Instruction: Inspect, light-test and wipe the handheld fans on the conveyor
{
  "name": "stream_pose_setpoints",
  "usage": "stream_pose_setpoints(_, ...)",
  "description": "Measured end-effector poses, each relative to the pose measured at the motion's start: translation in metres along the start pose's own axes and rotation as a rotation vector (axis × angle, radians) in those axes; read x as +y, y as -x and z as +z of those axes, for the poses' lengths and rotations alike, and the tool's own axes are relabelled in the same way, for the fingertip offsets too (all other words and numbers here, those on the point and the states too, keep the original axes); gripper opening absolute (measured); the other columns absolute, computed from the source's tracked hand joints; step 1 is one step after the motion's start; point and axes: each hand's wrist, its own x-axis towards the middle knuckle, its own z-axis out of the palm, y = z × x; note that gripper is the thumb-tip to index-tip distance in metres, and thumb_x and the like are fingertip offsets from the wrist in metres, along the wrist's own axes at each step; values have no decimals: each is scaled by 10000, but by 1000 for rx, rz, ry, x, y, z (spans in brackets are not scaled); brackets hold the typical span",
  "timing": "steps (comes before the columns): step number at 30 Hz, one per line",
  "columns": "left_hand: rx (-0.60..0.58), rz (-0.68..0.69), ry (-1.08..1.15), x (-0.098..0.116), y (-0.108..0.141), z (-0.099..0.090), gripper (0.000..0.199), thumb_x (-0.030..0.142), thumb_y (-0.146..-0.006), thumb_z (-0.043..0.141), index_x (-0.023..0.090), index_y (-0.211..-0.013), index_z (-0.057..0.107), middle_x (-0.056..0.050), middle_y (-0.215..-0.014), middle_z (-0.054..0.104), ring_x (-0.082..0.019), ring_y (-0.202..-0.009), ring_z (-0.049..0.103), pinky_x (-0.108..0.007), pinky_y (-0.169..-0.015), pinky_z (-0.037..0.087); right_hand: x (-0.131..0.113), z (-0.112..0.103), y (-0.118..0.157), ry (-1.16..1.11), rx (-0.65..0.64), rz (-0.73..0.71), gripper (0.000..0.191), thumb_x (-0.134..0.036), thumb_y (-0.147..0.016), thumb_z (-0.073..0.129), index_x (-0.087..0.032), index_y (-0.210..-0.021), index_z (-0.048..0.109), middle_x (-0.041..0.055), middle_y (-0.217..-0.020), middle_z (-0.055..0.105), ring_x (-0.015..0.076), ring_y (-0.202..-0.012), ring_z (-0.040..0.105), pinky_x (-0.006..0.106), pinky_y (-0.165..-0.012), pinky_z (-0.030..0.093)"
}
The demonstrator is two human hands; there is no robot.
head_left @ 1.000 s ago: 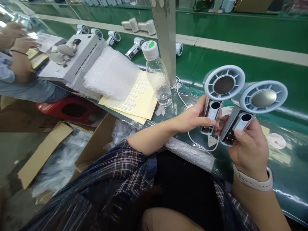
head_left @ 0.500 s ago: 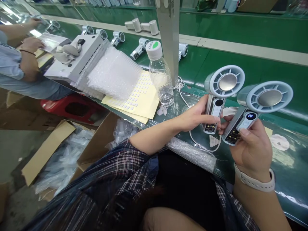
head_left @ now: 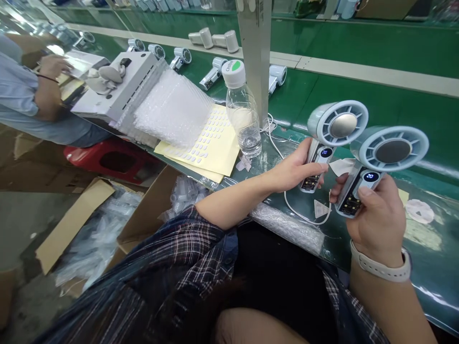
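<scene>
My left hand (head_left: 299, 167) is wrapped round the handle of a light-blue handheld fan (head_left: 337, 125), thumb pressed across its front. That fan's small round display is lit and reads 20. Beside it, my right hand (head_left: 380, 212) grips a second handheld fan (head_left: 392, 149), with the thumb on the button below its display, which also shows 20. Both handles have exposed circuit boards at their lower ends. The two fans are held upright and slightly apart above the bench. A white cable (head_left: 308, 220) loops on the bench between and below my hands.
A water bottle (head_left: 244, 114) stands by a metal post (head_left: 254, 57). Left of it lie yellow sticker sheets (head_left: 218, 157) and bubble-wrap bags (head_left: 175, 107). More fans line the green belt (head_left: 322, 100). A co-worker's hand (head_left: 53, 67) is at far left. An open carton (head_left: 143, 215) sits below.
The left fan's display has gone from dark to lit, showing 20. Both hands have shifted slightly, and the right fan has moved a little left and down.
</scene>
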Motion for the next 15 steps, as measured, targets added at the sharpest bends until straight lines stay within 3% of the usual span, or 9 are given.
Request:
stream_pose_setpoints(4,-88,21,-7,-1,-2,-2,690,569,-835,819,258,-1285,398,3,-938,610,-203,-781,659,-427,-785,568,-3,1,2,5,-57,-13,414,-381,-749,849,-238,-1094,670,48,-921,737,224,-710,697,380,-584,565)
stream_pose_setpoints(9,-13,-23,13,0,-5,-3,700,541,-808,848,258,-1272,407,-5,-968,604,-203,-792,656,-437,-785,577,0,0,-2,11,10,-51,356,-360,-760,846,-261,-1045,657,29,-917,752,215,-692,676,378,-578,562)
stream_pose_setpoints(15,-46,-74,36,-7,-9,-6,802,554,-771,908,276,-1320,394,-6,-989,622,-211,-811,682,-443,-774,601,4,-4,-7,-21,79,-42,326,-321,-744,828,-228,-1020,682,50,-925,758,217,-696,704,372,-567,589)
